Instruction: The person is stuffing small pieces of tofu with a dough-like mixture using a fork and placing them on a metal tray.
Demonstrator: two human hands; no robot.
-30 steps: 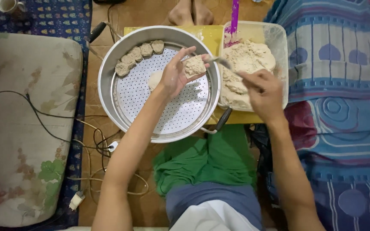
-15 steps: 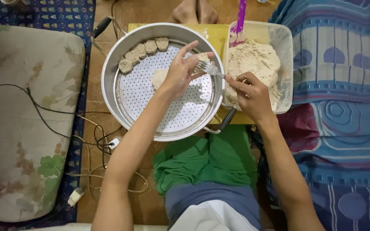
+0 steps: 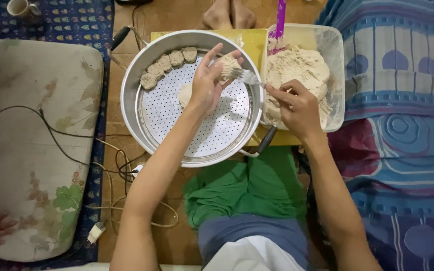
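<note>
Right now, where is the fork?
In the head view, the fork is in the right hand, its tines touching the dough piece held by the left hand above the steamer tray.

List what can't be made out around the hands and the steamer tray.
- Head view: the lump in the left hand is partly covered by fingers; its full shape is hidden.
- The fork handle disappears inside the right hand.
- The purple utensil in the plastic tub is cut off by the top edge.
- The steamer tray rim hides what lies under it.
</note>
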